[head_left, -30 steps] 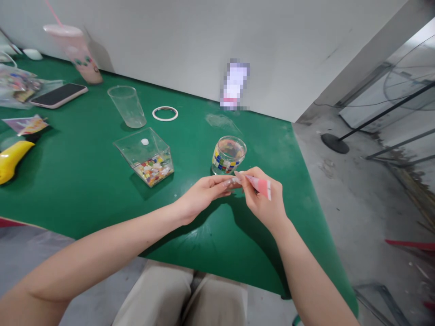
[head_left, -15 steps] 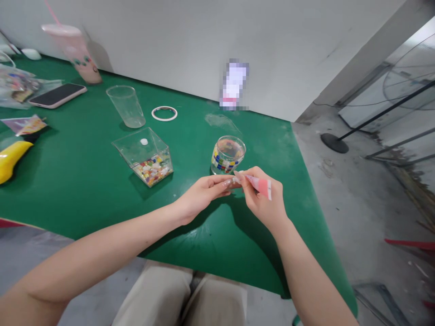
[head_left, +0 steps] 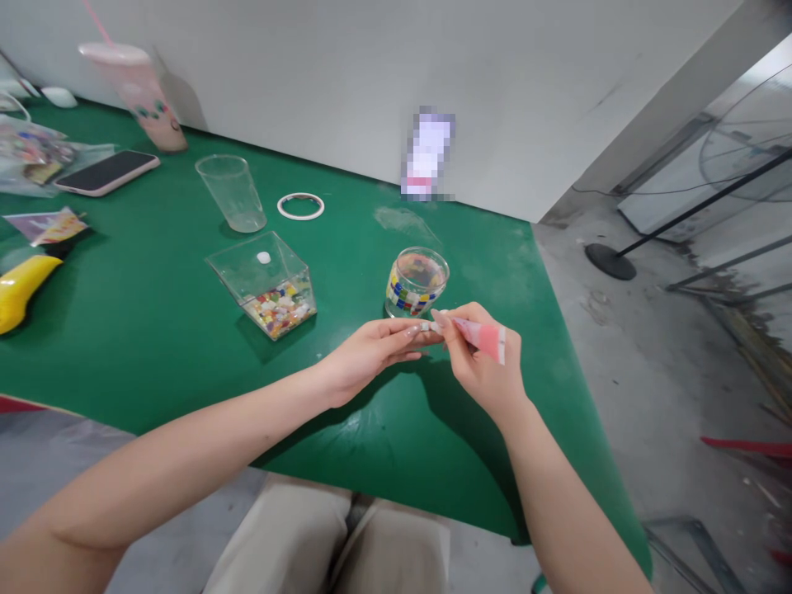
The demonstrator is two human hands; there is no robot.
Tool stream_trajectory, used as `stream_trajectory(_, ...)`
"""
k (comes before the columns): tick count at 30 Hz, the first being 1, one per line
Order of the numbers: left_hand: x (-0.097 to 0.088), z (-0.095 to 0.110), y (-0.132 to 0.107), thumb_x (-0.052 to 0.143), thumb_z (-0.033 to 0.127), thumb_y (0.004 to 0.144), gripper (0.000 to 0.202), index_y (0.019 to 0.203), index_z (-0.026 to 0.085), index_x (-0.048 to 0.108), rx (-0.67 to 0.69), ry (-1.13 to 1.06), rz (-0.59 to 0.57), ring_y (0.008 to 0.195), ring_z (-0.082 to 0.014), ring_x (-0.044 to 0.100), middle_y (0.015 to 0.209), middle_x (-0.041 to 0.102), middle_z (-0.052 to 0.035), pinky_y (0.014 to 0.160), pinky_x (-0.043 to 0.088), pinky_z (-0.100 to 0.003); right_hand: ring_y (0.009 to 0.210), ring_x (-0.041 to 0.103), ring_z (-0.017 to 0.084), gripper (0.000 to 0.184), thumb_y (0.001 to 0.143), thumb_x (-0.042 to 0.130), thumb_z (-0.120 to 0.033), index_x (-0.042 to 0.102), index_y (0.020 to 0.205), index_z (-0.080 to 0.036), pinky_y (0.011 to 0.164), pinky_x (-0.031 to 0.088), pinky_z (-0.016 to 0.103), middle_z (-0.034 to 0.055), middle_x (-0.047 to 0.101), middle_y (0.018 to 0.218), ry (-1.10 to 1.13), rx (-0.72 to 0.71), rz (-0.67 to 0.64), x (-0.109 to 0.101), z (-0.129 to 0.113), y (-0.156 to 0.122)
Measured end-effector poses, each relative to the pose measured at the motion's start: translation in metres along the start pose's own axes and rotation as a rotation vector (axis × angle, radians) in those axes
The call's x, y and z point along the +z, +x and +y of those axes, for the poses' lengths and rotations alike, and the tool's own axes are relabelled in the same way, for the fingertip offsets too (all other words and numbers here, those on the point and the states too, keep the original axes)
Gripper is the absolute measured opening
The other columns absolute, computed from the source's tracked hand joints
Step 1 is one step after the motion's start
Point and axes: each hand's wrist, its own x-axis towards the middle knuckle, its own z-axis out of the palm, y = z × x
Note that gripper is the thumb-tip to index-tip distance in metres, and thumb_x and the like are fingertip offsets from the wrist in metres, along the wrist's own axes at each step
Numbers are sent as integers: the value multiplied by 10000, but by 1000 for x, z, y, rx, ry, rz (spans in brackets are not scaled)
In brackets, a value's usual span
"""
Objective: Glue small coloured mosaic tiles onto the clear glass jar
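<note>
My left hand (head_left: 377, 351) pinches a small white mosaic tile (head_left: 425, 327) between thumb and finger. In my right hand (head_left: 488, 363) is a pink glue tube (head_left: 486, 338), its tip pointing left at the tile. Whether tip and tile touch, I cannot tell. Just beyond both hands stands a round glass jar (head_left: 416, 285) with rows of coloured square tiles around its outside. To the left, a clear slanted box (head_left: 281, 309) holds many mixed-colour tiles, and a white dot sits on its back wall.
Behind the box stand a clear plastic cup (head_left: 233, 196) and a white ring (head_left: 300, 206). Farther left on the green table (head_left: 154, 280) are a phone (head_left: 108, 173), a pink tumbler (head_left: 139, 99), a plastic bag (head_left: 37, 153) and a yellow-handled object (head_left: 25, 293). A blurred-out screen (head_left: 426, 157) leans at the wall.
My right hand and the glue tube have shifted slightly right, and the tile in my left fingers shows more clearly. My left hand has hardly moved.
</note>
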Motion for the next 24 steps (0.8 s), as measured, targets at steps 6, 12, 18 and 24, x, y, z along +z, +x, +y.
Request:
stream_trajectory(6,-2,1,0,600,344,874,298,1112,179,673,-80,-75,-6,1226,-222,544,1251,647,-100,1032,360,-358,424,489,89,244,843,625,-353,555,683,-183,441,409,228,-35,554,538,236,252,168,-12,9,9)
stream_trajectory(12,-8,7,0,610,288,849,286,1097,164,679,-115,-65,-91,1269,-245,506,1299,610,-111,1029,365,-359,410,434,77,325,687,740,-438,559,652,-170,394,357,212,-55,510,496,403,535,98,-18,48,22)
stream_trajectory(18,-19,27,-5,574,68,727,446,1150,177,659,-121,27,-233,1285,-245,485,1294,617,-87,1023,385,-358,415,442,83,503,556,804,-499,532,816,-165,379,334,195,-54,544,514,472,750,-83,-7,62,22)
stream_trajectory(24,-26,39,-9,533,21,665,526,1151,172,665,-27,21,-255,1256,-263,516,1266,637,-88,1035,393,-387,422,499,137,1098,550,791,-469,199,1399,-105,416,364,224,-70,590,541,264,803,-156,2,73,15)
